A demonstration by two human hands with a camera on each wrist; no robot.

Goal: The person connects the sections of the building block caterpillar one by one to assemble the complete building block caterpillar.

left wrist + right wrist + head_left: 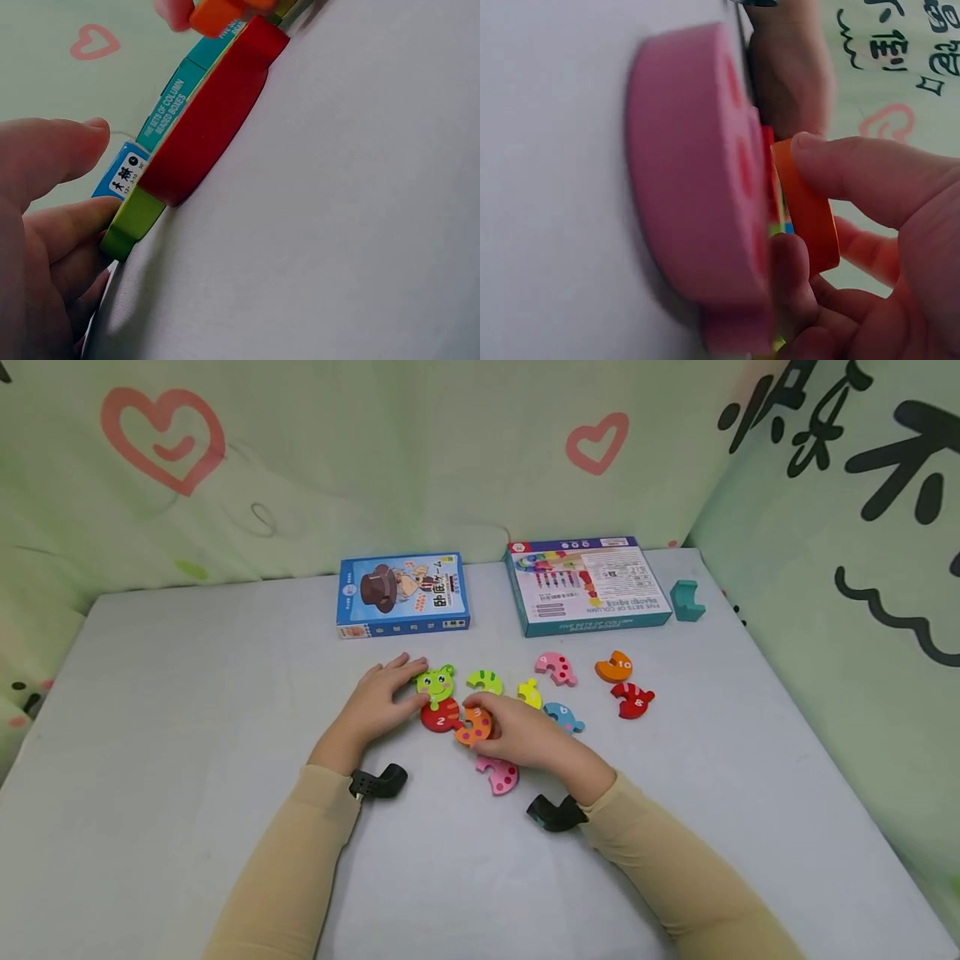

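Observation:
My right hand (521, 731) pinches an orange spotted puzzle piece (474, 727) between thumb and fingertips. That piece sits at the right end of a red puzzle piece (440, 717) marked 2. Joined above the red one is a smiling green caterpillar head (436, 683). At its left side, my left hand (382, 693) lies with fingers extended, fingertips at the head's edge; the left wrist view shows the thumb raised off it. A pink spotted piece (682, 165) lies just below my right hand, large in the right wrist view.
Beyond my right hand lie green (486, 681), yellow (529, 693), blue (564, 717) and pink (556, 667) pieces. Farther right are an orange piece (615, 667) and a red striped piece (633, 700). A blue box (403, 596), a white-topped box (588, 585) and a teal block (686, 601) stand at the back.

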